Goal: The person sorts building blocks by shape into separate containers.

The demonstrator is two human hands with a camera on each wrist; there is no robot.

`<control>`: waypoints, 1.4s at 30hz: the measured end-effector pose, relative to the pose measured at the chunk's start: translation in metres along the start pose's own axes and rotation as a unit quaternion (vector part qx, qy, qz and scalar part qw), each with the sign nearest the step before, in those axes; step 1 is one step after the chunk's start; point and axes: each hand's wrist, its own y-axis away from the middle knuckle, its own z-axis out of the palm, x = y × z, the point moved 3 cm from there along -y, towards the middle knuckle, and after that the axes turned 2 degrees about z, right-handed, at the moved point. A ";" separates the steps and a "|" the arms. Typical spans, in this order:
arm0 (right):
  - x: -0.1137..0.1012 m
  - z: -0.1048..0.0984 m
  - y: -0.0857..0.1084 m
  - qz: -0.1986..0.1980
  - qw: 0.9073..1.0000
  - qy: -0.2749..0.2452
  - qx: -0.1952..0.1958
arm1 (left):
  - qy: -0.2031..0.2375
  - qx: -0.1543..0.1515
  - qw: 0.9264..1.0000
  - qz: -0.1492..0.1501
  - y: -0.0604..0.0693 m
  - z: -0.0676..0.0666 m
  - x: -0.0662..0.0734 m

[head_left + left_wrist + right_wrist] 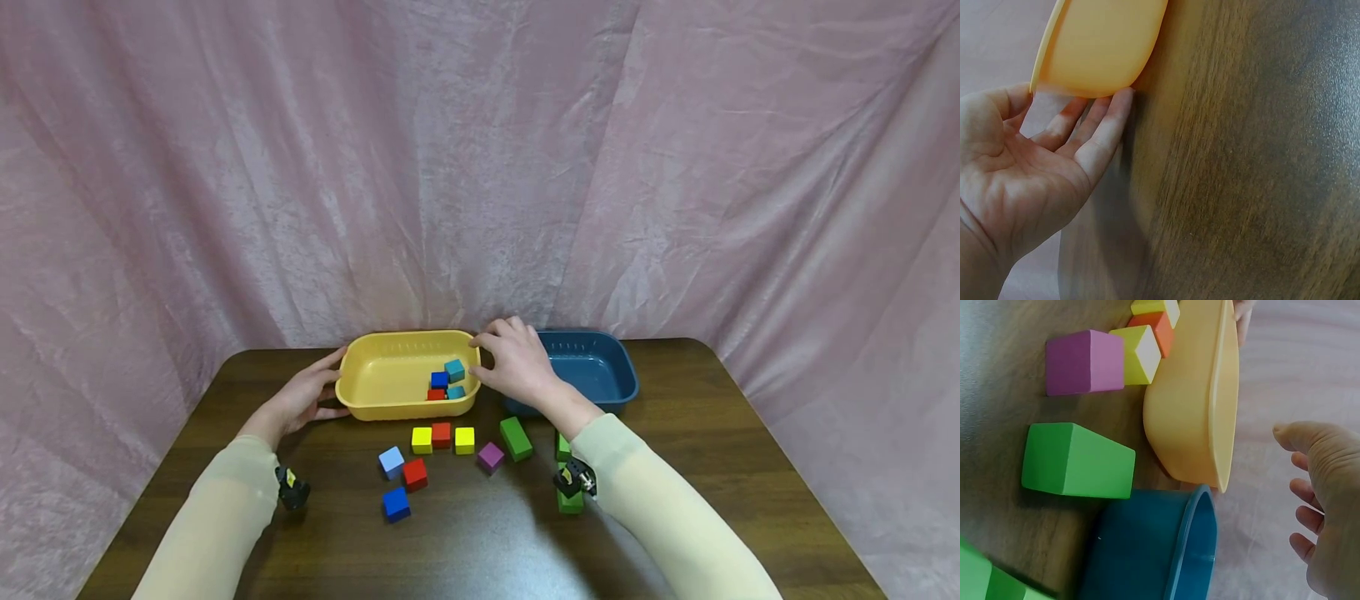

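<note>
Brown table (720,483) bears yellow tray (378,375) at rear & blue tray (597,379) to its R; L hand (302,395) grips yellow tray's L end, thumb at rim, while R hand (520,362), fingers apart & w/o load, hovers nr its R end. Step in hand, I'd say: two-handed tray hold, half made; next move calls for R fingers closing there w/o jolting small blocks (439,380) inside.
</note>
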 end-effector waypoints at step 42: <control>-0.006 -0.001 0.054 -0.093 0.995 -0.026 0.008 | 0.003 -0.001 1.000 0.000 0.005 0.002 0.002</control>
